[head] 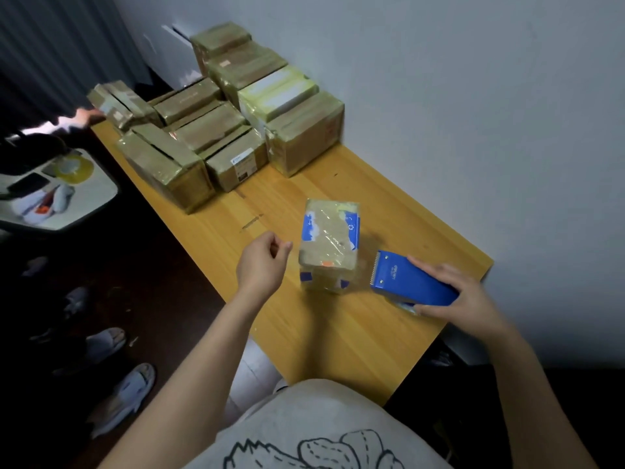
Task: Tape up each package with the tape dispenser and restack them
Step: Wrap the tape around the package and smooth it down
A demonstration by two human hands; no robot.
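Light wooden table (338,336), smooth with visible grain, pushed up against a plain pale wall (473,96). The floor (152,265) on the left is dark, with pale slippers (125,397) on it. The package (329,245) sits mid-table: a boxy brown cardboard thing with blue printed patches under shiny, wrinkly clear tape. The left hand (262,265) hovers just left of it, fingers loosely curled with nothing in them. The right hand (463,296) grasps the blue tape dispenser (412,282), toothed edge towards the package. At the far end is the stack of packages (236,123), all glossy with tape.
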